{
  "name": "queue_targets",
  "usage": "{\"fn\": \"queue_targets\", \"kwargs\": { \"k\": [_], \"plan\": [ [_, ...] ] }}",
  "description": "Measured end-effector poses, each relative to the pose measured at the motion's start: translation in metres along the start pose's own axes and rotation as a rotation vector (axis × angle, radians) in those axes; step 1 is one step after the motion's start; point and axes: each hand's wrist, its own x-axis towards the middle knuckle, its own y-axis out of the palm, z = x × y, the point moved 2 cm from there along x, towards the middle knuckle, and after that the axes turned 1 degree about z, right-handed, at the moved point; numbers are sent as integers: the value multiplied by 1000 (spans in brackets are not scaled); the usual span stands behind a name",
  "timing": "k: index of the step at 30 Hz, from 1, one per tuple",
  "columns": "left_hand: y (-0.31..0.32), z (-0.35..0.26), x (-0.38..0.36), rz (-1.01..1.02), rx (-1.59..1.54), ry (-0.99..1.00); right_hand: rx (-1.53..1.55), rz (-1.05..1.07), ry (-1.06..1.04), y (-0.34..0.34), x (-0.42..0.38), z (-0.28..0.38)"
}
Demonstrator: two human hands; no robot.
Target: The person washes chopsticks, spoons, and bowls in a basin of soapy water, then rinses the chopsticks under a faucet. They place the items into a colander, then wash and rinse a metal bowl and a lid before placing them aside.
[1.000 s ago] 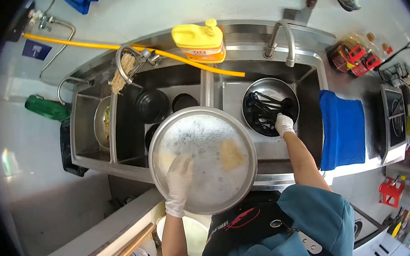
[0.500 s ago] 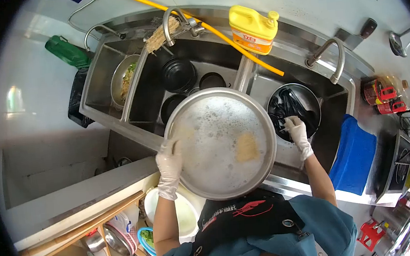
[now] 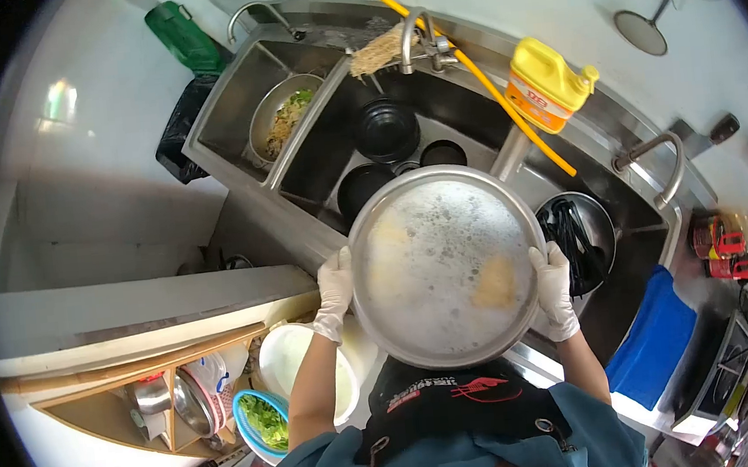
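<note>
A large round metal basin (image 3: 445, 330) of cloudy, sudsy water is in front of me, over the front edge of the sinks. My left hand (image 3: 336, 292), in a white glove, is closed around its left rim. Gloved too, my right hand (image 3: 553, 287) grips the opposite rim. A pale tan patch, perhaps a sponge (image 3: 494, 283), shows in the suds on the right, and a fainter one is on the left. Just beyond my right hand, a metal bowl (image 3: 607, 229) holds long black utensils (image 3: 574, 247) in the right sink.
Black bowls (image 3: 386, 131) stand in the middle sink, and a metal strainer bowl (image 3: 259, 123) with food scraps in the left one. A yellow jug (image 3: 548, 85) and yellow hose (image 3: 504, 93) are behind. A blue cloth (image 3: 655, 340) hangs at right. White tubs (image 3: 300, 351) are below left.
My right hand has left the black utensils in the bowl and now grips the basin's right rim. My left hand stays at the left rim. The whole view has shifted and turned.
</note>
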Motion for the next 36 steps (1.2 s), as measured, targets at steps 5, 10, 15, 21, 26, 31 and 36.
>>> {"fn": "queue_targets", "kwargs": {
  "k": [5,10,15,21,26,31,36],
  "plan": [
    [-3,3,11,20,-218,-106,62,-13,-3,22,5,15],
    [-33,22,42,17,-254,-100,-35,-13,32,63,12,29],
    [-88,36,89,-30,-310,-78,-18,-17,27,143,31,54],
    [-145,93,164,-120,-219,-62,-56,81,-53,242,78,50],
    [-191,136,222,-183,-104,-73,45,161,-70,335,112,59],
    [-211,178,285,-198,-43,-73,121,212,-98,405,148,53],
    [-213,198,330,-179,0,-103,196,260,-35,444,165,58]
  ]
}}
